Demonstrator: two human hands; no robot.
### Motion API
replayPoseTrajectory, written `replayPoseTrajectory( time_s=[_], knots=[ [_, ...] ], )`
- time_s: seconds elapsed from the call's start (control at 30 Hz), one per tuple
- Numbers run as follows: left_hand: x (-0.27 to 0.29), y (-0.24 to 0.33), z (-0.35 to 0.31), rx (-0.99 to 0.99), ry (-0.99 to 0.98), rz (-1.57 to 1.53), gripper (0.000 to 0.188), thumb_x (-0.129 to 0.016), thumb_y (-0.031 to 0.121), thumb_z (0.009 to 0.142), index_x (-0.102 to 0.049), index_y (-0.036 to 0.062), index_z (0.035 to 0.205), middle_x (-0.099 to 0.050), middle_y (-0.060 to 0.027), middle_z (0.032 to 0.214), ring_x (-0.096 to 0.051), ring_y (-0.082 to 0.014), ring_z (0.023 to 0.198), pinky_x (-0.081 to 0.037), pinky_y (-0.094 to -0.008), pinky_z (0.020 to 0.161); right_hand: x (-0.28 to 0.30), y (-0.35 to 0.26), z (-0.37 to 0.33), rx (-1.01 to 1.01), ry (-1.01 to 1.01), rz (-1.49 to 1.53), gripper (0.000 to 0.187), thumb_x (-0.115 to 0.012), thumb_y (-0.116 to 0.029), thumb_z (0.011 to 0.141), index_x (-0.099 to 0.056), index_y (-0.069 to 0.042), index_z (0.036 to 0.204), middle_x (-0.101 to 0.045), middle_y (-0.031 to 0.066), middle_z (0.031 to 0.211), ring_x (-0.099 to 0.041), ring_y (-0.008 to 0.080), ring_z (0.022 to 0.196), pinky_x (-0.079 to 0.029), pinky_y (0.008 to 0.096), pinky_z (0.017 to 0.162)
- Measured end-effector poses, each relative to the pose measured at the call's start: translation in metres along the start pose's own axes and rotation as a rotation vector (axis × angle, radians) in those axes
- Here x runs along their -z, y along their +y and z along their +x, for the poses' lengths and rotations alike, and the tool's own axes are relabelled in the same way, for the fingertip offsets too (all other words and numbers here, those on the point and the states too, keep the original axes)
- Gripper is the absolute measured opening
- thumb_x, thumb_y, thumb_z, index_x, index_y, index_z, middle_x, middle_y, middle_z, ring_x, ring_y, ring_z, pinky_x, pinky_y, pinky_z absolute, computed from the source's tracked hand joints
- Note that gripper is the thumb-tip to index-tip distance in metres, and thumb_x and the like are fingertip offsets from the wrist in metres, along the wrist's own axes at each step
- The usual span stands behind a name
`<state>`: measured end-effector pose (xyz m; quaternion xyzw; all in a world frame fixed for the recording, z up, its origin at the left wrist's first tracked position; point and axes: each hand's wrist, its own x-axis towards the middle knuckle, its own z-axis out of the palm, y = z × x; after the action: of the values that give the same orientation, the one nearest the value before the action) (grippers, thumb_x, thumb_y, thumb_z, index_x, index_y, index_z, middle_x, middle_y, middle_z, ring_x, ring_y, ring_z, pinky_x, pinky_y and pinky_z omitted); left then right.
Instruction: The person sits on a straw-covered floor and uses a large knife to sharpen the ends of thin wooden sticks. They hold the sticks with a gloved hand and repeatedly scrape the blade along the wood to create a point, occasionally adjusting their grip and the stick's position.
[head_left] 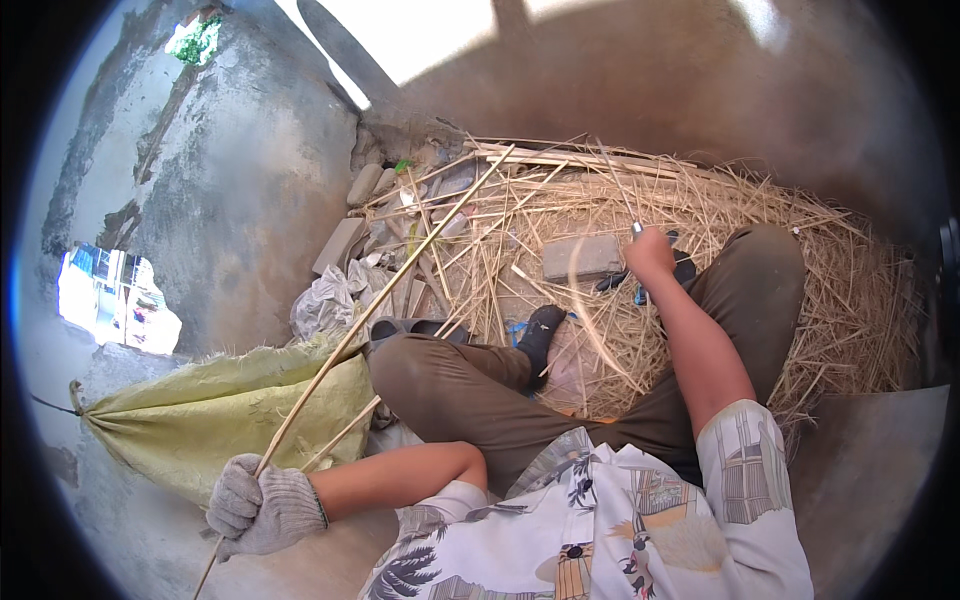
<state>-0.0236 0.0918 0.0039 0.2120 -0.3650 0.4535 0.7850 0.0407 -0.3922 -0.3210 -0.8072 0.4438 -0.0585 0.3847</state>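
Note:
My left hand (262, 505), in a grey knitted glove, is closed round the lower part of a long pale cane (390, 285). The cane slants up and away to the right, over my bent knee toward the far litter. In my bare right hand (652, 256) is a knife (617, 182), its long thin blade pointing away from me and its collar shiny; my fingers hide the handle. A pale curled shaving (592, 318), blurred by motion, hangs between my legs, left of the right forearm. The blade and the cane are apart.
Straw-like shavings (840, 270) cover the floor, with longer strips (600, 160) along the far wall. A grey brick (582, 258) lies near my right hand. Leftward are dark sandals (420, 328), a crumpled plastic bag (335, 300) and a yellow-green sack (230, 400). Rough walls stand close.

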Motion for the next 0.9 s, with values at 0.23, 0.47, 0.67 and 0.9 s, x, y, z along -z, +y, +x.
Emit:
replayPoseTrajectory(
  time_s=[0.23,0.47,0.67,0.9],
  knots=[
    [-0.018,-0.079,-0.009,0.491,-0.464,-0.337,0.067,-0.047,0.069,0.101,-0.031,0.0229,0.056,-0.025,0.0085,0.051,-0.023,-0.0082,0.044,-0.021,-0.0273,0.046,0.032,-0.044,-0.009,-0.450,-0.512,1.364,0.017,-0.062,-0.006,0.089,-0.047,-0.010,0.082,-0.041,-0.0055,0.060,-0.037,0.0074,0.043,-0.035,0.0302,0.039],
    [-0.031,-0.213,-0.121,0.792,-0.220,-0.405,0.081,-0.031,0.083,0.097,-0.027,0.0187,0.049,-0.022,0.0035,0.047,-0.017,-0.0139,0.045,-0.015,-0.0325,0.044,0.087,-0.083,-0.078,-0.349,-0.833,1.294,0.020,-0.065,-0.007,0.091,-0.046,-0.012,0.088,-0.044,-0.0062,0.063,-0.039,0.0029,0.044,-0.034,0.0239,0.038],
    [0.023,-0.273,-0.194,0.925,-0.029,-0.125,0.083,-0.026,0.086,0.096,-0.028,0.0173,0.050,-0.023,0.0008,0.048,-0.020,-0.0156,0.047,-0.015,-0.0328,0.045,0.102,-0.104,-0.123,-0.152,-0.782,1.007,0.020,-0.068,-0.011,0.090,-0.049,-0.010,0.087,-0.045,-0.0042,0.063,-0.041,0.0045,0.043,-0.037,0.0259,0.038],
    [-0.015,-0.270,-0.176,0.789,-0.001,0.106,0.082,-0.028,0.080,0.100,-0.038,0.0106,0.059,-0.033,-0.0037,0.057,-0.031,-0.0192,0.056,-0.028,-0.0324,0.051,0.084,-0.098,-0.133,-0.021,-0.740,0.879,0.019,-0.065,-0.015,0.090,-0.051,-0.007,0.080,-0.049,0.0009,0.060,-0.048,0.0119,0.041,-0.040,0.0308,0.037]
  ],
)
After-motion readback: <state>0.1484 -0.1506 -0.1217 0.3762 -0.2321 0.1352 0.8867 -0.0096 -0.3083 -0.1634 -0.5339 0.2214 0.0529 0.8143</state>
